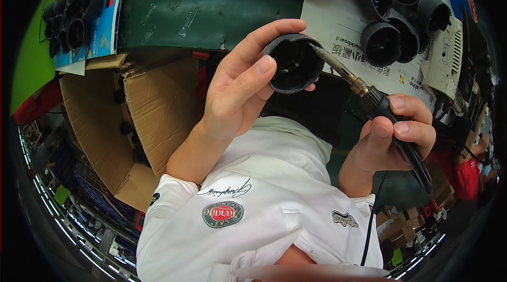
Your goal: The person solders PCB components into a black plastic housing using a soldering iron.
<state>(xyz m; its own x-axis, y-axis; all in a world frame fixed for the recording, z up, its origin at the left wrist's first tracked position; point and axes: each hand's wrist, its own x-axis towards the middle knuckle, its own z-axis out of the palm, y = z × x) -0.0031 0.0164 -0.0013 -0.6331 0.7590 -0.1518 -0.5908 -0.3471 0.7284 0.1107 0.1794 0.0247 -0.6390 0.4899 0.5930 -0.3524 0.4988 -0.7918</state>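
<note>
My left hand [237, 81] is closed around a black, cup-shaped plastic part [294, 78], its hollow side turned toward me. In my right hand [396, 142] is a soldering iron [374, 98], gripped by its black handle. The iron's metal tip touches or nearly touches the upper right rim of the cup-shaped part; which of the two I cannot tell. A dark cable hangs from the handle's side. Both hands are raised in front of my white shirt, near the table's front edge.
More black cup-shaped parts [381, 43] stand on a printed white sheet [338, 23] at the far right. Others lie at the far left on a blue printed board [108, 18]. A worn white device [446, 57] sits at the right. An open cardboard box [158, 107] holds dark parts.
</note>
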